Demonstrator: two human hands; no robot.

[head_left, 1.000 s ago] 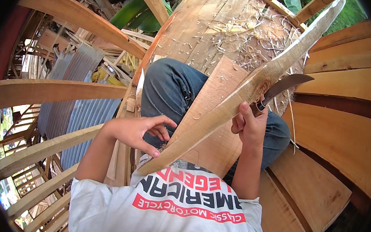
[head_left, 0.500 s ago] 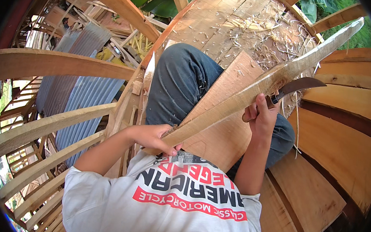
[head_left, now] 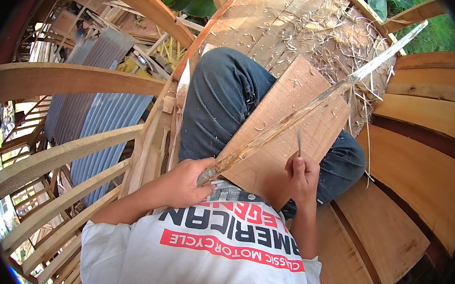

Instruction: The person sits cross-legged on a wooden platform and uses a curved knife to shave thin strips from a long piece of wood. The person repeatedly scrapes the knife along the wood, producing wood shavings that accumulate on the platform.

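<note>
My left hand (head_left: pixel 188 181) grips the near end of a long wooden strip (head_left: pixel 287 124), which slants up to the far right with its narrow, rough edge facing me. Its far tip is pale and freshly cut. My right hand (head_left: pixel 305 177) is closed round a knife (head_left: pixel 299 141); the blade points away from me and shows nearly edge-on, while the handle is mostly hidden in my fist. The blade stands apart from the strip, on its right. Beneath both, a flat wooden board (head_left: pixel 275 151) lies across my lap.
Wood shavings (head_left: pixel 332 35) litter the plank floor (head_left: pixel 270 12) ahead. Curved wooden ribs (head_left: pixel 72 79) rise on the left, with blue corrugated sheets (head_left: pixel 105 137) beyond them. Wide planks (head_left: pixel 417 173) line the right side. Green grass (head_left: pixel 439 36) shows at the far right.
The strip has turned in my left hand, from its broad face to its narrow edge. My right hand has drawn back toward me and left, and the knife blade has swung to point away.
</note>
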